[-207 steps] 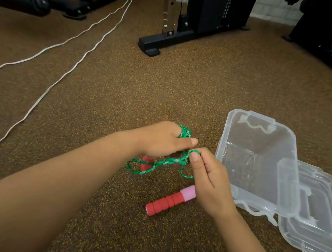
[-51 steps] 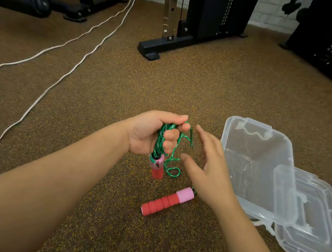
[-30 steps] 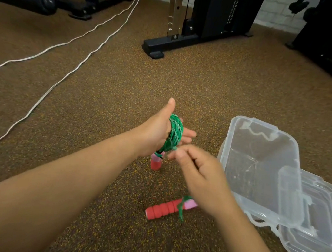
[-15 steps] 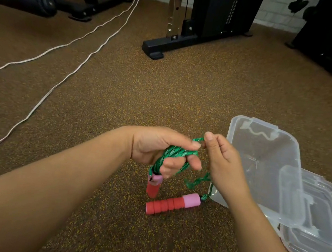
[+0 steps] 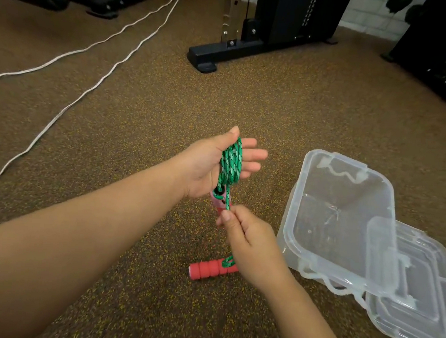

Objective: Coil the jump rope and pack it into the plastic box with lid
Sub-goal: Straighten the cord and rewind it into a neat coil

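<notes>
Coiling mostly done: green braided jump rope (image 5: 231,164) is wrapped in loops around the left hand (image 5: 217,165), fingers straight and spread. Right hand (image 5: 248,239) pinches the free strand just below, pulled taut. One red foam handle (image 5: 213,269) lies on the speckled brown floor (image 5: 273,114). Clear plastic box (image 5: 339,222) sits empty, its clear lid (image 5: 419,293) off beside it. Left: last turns, pack, close.

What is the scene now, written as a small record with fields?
left hand: fingers straight, green rope wound around the palm
right hand: pinches the rope below the coil
hanging handle: pink and red, under the left hand
floor handle: red, lying on the floor
box: open, nothing inside
lid: under the box's right edge
</notes>
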